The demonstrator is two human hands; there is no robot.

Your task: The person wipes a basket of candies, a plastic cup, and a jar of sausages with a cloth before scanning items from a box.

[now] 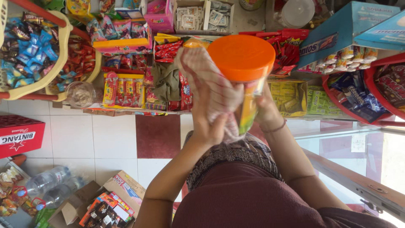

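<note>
Orange-lidded plastic jar (247, 80) is held up right in front of the person, pinned between both hands, with its long axis running from the lid end down toward the wrists, tipped so the lid faces the camera. Left hand (211, 114) is wrapped around a red-and-white checked cloth (202, 74) and presses that cloth flat against the jar's left side, fingers curled and gripping. Right hand (266, 110) cups the jar from the other side, mostly hidden behind it, so all I can say is that it's closed on the jar's wall; there's a thin bracelet (276, 127) at that wrist. Both hands sit about level with each other on the lower half of the jar, neither really nearer, and the lid sticks out well beyond the fingertips. Beyond the hands there's a shelf of snack packets (126, 90), off past the left hand a pale basket of wrapped sweets (63, 38), and past the right hand a yellow carton of small packs (289, 97). Below the left elbow, water bottles (46, 181) lie on the tiled floor (76, 135).
</note>
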